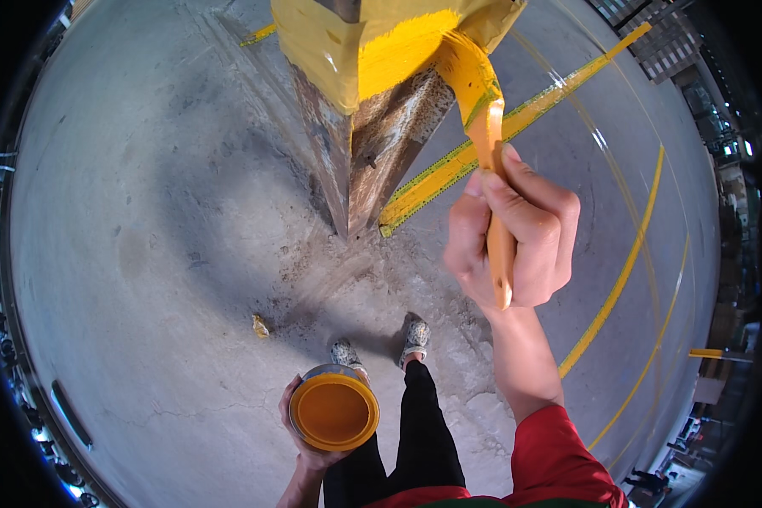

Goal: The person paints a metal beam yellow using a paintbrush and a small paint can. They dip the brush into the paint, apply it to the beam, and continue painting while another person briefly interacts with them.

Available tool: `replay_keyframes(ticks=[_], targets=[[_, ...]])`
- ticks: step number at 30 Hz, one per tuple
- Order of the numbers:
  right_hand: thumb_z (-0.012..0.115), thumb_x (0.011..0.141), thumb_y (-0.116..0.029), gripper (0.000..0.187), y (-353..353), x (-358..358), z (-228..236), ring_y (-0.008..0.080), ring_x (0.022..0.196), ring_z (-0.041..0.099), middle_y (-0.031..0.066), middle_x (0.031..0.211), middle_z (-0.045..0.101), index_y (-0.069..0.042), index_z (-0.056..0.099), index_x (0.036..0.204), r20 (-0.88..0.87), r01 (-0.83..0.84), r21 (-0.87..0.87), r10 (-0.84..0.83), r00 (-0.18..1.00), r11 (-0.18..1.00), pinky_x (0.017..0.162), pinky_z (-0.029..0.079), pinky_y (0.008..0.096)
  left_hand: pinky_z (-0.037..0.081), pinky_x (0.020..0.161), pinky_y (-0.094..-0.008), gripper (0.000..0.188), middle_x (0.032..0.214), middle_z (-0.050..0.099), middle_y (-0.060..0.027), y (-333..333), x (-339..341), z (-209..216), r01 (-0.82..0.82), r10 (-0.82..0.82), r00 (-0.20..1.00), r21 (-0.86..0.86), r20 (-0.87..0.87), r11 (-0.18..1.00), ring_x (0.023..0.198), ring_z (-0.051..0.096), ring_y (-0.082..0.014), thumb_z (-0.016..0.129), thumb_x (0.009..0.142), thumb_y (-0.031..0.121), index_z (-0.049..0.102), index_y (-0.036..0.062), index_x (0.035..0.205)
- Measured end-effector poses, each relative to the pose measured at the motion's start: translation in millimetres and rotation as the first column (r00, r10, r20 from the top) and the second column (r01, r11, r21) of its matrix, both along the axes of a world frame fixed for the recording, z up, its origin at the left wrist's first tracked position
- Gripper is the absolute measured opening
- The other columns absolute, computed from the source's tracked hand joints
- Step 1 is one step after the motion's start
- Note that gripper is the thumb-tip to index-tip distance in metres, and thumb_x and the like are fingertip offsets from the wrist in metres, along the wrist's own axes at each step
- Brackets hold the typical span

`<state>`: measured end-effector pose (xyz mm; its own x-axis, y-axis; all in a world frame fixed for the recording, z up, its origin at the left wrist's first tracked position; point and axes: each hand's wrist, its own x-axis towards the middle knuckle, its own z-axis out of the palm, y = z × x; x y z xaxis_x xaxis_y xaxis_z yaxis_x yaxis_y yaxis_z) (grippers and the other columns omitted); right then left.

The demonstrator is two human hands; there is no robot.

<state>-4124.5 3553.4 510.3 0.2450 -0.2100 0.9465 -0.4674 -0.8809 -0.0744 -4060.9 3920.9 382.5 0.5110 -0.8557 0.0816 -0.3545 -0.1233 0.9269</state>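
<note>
My right hand (521, 229) grips the wooden handle of a paintbrush (501, 241), fingers wrapped round it. The bristles are loaded with yellow paint and press against a yellow painted face (402, 52) of a steel column. Masking tape (317, 55) wraps the column beside and around the wet yellow. Below the painted band, bare rusty, scuffed metal (389, 140) runs down to the floor. Low in front of my legs, my left hand (300, 432) holds an open paint can (334, 412) from its left side. Orange-yellow paint shows inside the can.
Yellow floor lines (622, 279) curve along the right, and a green-edged yellow strip (440, 182) meets the column's foot. A small crumpled yellowish scrap (261, 326) lies on the concrete floor (144, 279). Stacked pallets (660, 46) stand at the far right. My shoes (415, 337) are near the column.
</note>
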Motion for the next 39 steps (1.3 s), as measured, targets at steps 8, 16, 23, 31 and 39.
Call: replay_keyframes(ticks=[8, 16, 23, 31, 39], targets=[[0.073, 0.076, 0.014, 0.023, 1.9, 4.5, -0.8, 0.0213, 0.077, 0.071, 0.0207, 0.097, 0.069, 0.002, 0.065, 0.094, 0.058, -0.103, -0.015, 0.103, 0.993, 0.995, 0.067, 0.058, 0.0271, 0.033, 0.119, -0.0545, 0.137, 0.157, 0.023, -0.0244, 2.0, 1.7, -3.7, 0.011, -0.011, 0.999, 0.0, 0.039, 1.0, 0.146, 0.032, -0.04, 0.089, 0.068, 0.061, 0.005, 0.0022, 0.158], [0.074, 0.074, 0.015, 0.025, -4.6, 8.8, -3.5, 0.0218, 0.076, 0.07, 0.0221, 0.098, 0.068, 0.002, 0.065, 0.094, -0.01, -0.097, 0.006, 0.097, 0.995, 0.995, 0.064, 0.057, 0.0291, 0.032, 0.119, -0.0545, 0.137, 0.157, 0.023, -0.0244, -4.3, 2.9, -0.7, 0.008, -0.008, 1.0, 0.009, 0.001, 1.0, 0.146, 0.032, -0.0399, 0.09, 0.067, 0.061, 0.005, 0.0024, 0.158], [0.073, 0.074, 0.015, 0.024, -6.5, 11.7, -5.2, 0.0211, 0.076, 0.069, 0.0229, 0.098, 0.068, 0.003, 0.065, 0.094, 0.032, -0.163, -0.053, 0.165, 0.986, 0.985, 0.064, 0.057, 0.0292, 0.032, 0.119, -0.054, 0.138, 0.156, 0.023, -0.0237, -7.2, 2.8, -1.7, 0.006, -0.006, 1.0, 0.01, 0.0, 1.0, 0.146, 0.032, -0.0391, 0.09, 0.066, 0.061, 0.006, 0.0022, 0.158], [0.074, 0.074, 0.014, 0.027, -6.7, -2.1, -7.1, 0.0214, 0.078, 0.071, 0.0211, 0.098, 0.068, 0.002, 0.066, 0.097, 0.002, -0.044, 0.03, 0.044, 0.999, 0.999, 0.067, 0.059, 0.0284, 0.033, 0.119, -0.054, 0.138, 0.156, 0.024, -0.0235, -8.2, 3.7, -4.2, 0.014, -0.016, 0.997, 0.017, 0.072, 1.0, 0.146, 0.033, -0.0392, 0.09, 0.066, 0.062, 0.006, 0.0016, 0.158], [0.077, 0.064, 0.012, 0.029, -1.0, 31.2, -23.8, 0.016, 0.054, 0.059, 0.0239, 0.101, 0.066, 0.004, 0.065, 0.089, 0.181, -0.324, -0.027, 0.324, 0.929, 0.946, 0.044, 0.047, 0.0238, 0.032, 0.118, -0.0539, 0.14, 0.155, 0.025, -0.0237, -8.0, 3.1, 3.5, 0.004, -0.006, 0.998, 0.036, 0.055, 0.999, 0.145, 0.033, -0.0392, 0.092, 0.062, 0.061, 0.009, 0.0014, 0.158]])
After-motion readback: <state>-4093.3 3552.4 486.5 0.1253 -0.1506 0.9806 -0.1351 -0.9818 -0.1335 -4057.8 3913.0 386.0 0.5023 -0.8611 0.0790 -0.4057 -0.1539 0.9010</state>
